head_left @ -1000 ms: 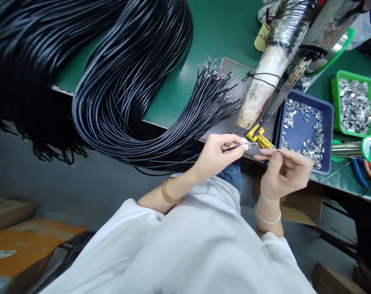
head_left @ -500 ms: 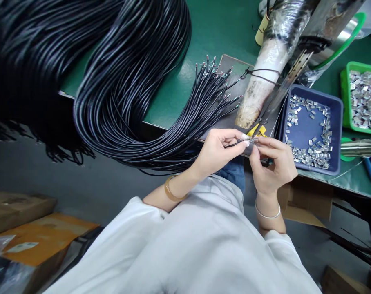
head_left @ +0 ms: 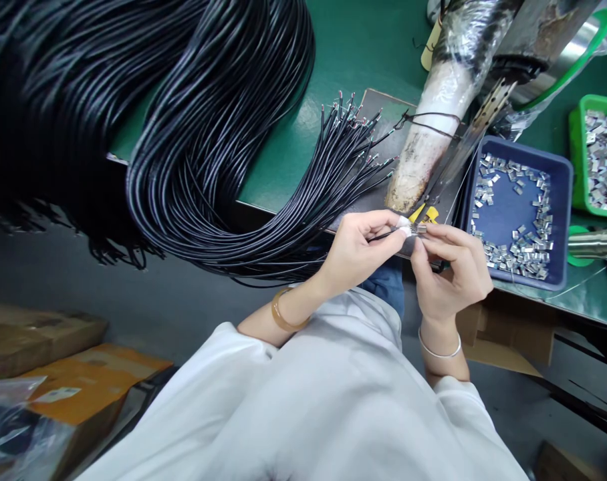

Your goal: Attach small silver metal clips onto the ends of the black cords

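My left hand (head_left: 366, 244) pinches the end of a black cable between thumb and fingers, close to the tip. Facing it, my right hand (head_left: 451, 267) pinches a small silvery metal connector (head_left: 420, 228) at the cable's end. Fingertips hide much of where the two meet, so I cannot tell how far they are joined. Just beyond the fingers lie a yellow piece (head_left: 426, 214) and the lower end of a soldering iron (head_left: 436, 190). A large bundle of black cables (head_left: 263, 234) with stripped coloured ends lies to the left.
A blue tray (head_left: 559, 220) of small metal connectors stands at the right, beside a green bin (head_left: 578, 160) with more. A plastic-wrapped tube (head_left: 428, 133) slants over the green table (head_left: 353, 47). Cardboard boxes (head_left: 97, 374) stand at lower left.
The view has shifted slightly, so the trays appear a little further right. Both hands keep their pinch on the cable and connector, with only a tiny shift at the fingertips.
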{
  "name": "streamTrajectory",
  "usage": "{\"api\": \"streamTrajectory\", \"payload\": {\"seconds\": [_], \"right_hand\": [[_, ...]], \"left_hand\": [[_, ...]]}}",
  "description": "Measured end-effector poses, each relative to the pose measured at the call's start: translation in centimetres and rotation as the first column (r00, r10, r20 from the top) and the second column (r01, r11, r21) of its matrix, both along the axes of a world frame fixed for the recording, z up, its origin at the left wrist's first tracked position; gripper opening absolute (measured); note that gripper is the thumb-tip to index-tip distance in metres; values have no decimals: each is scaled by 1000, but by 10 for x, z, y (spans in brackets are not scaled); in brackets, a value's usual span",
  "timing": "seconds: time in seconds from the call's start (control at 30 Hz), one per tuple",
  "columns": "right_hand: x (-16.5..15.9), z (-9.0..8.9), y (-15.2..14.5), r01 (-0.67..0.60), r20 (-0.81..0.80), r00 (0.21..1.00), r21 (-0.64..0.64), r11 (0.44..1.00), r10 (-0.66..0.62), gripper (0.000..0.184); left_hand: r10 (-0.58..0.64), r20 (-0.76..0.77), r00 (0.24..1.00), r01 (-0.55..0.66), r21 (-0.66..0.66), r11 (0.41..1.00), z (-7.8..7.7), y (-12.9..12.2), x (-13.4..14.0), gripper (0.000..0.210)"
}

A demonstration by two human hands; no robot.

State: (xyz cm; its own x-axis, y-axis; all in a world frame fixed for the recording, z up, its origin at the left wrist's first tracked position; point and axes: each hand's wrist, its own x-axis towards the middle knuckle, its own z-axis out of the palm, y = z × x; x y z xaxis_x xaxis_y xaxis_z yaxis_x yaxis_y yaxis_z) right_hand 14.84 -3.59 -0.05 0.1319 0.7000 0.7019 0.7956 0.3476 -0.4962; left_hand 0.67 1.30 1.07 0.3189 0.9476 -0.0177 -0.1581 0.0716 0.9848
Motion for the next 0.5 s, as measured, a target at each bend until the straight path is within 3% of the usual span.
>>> {"api": "streamTrajectory", "payload": {"seconds": [0.17,0.33,0.43,0.5], "right_hand": [[-1,0,-3,-35,-15,999,24,999,36,24],[-3,-4,-3,-70,-5,998,2,998,70,18],[3,-1,-6,-85,-125,989,-61,994,77,8],[14,4,-14,-90,-250,967,-174,981,44,3]], "left_hand": [[-1,-39,999,2,21,1000,-2,-1,-3,18],[-25,-78,997,26,10,1000,-7,-2,-5,17],[-50,-123,991,56,44,997,-7,-4,-6,18],[-96,-180,979,121,133,984,-6,-6,-9,16]]}}
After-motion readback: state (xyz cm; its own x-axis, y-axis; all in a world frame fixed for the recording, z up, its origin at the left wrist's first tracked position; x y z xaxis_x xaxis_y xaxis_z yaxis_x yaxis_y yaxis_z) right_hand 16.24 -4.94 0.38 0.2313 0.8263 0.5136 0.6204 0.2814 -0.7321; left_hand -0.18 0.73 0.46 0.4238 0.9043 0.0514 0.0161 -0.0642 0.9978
